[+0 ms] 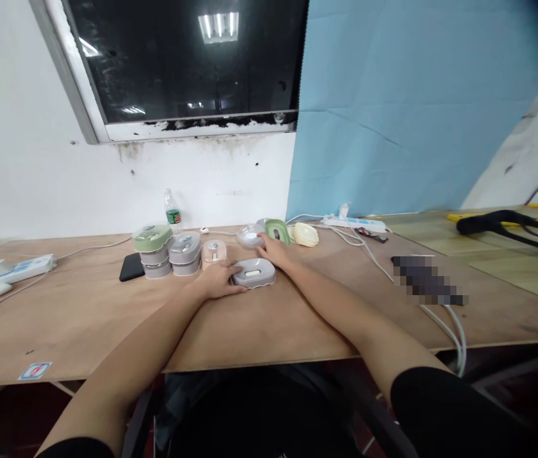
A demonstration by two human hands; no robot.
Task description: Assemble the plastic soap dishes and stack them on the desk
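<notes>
A grey oval plastic box, with a pale slot in its middle, lies on the table in front of me. My left hand grips its left end, thumb near the front side and fingers at the back. Just behind the box, my right hand has its fingertips on the right edge of a clear plastic lid. A green box part lies beyond the right hand, with cream box parts beside it. Left of my left hand stands a pink box.
Stacked grey boxes and a green-topped stack stand at left, near a black phone and a plastic bottle. Power strips with cables lie on both sides. A blurred dark object is at right.
</notes>
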